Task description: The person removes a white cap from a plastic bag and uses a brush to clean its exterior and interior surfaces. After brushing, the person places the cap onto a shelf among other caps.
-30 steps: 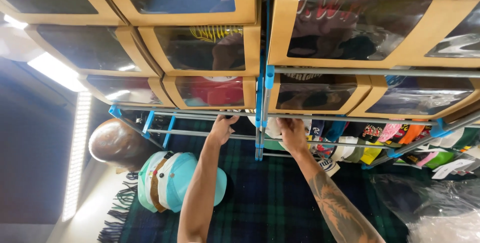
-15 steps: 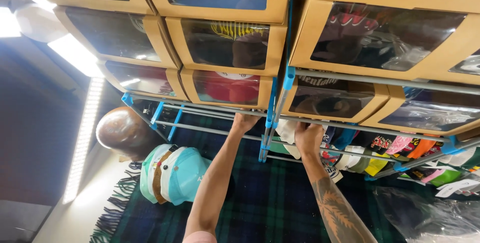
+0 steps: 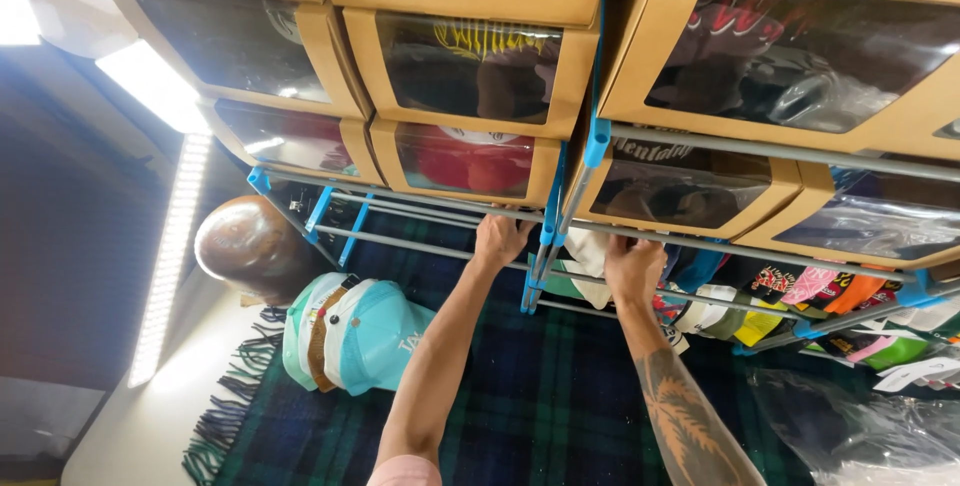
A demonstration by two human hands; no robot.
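Item 1: grey metal rack [image 3: 700,141] with blue plastic joints, upright post near frame centre. I log both hands on its lower rails. The left hand [image 3: 500,239] reaches up and grips a grey rail [image 3: 400,246] just at 9 o'clock of the post, fingers curled round the bar. The right hand [image 3: 632,268] sits at 3 o'clock of the post, fingers bent over a rail and against a white cap [image 3: 590,256] tucked behind it; I cannot tell whether they clasp the cap or only the bar. Tattooed forearm below this hand.

Item 2: tan cardboard boxes with clear window fronts [image 3: 470,66], stacked on the rack at 12 o'clock of the hands, each showing a cap inside; a red and white cap shows in the box [image 3: 465,161] just above the left hand.

Item 3: row of coloured caps [image 3: 800,296], pink, orange, yellow and green among them, hanging along the rails at 3 o'clock of the right hand.

Item 4: dark green and blue tartan blanket [image 3: 560,406] with fringe, lying under both arms.

Item 5: stack of turquoise caps [image 3: 365,331] on the blanket, at 8 o'clock of the left hand.

Item 6: brown rounded head form [image 3: 245,246], just at 10 o'clock of the turquoise stack.

Item 7: clear plastic bag [image 3: 860,436], at 5 o'clock of the right hand.
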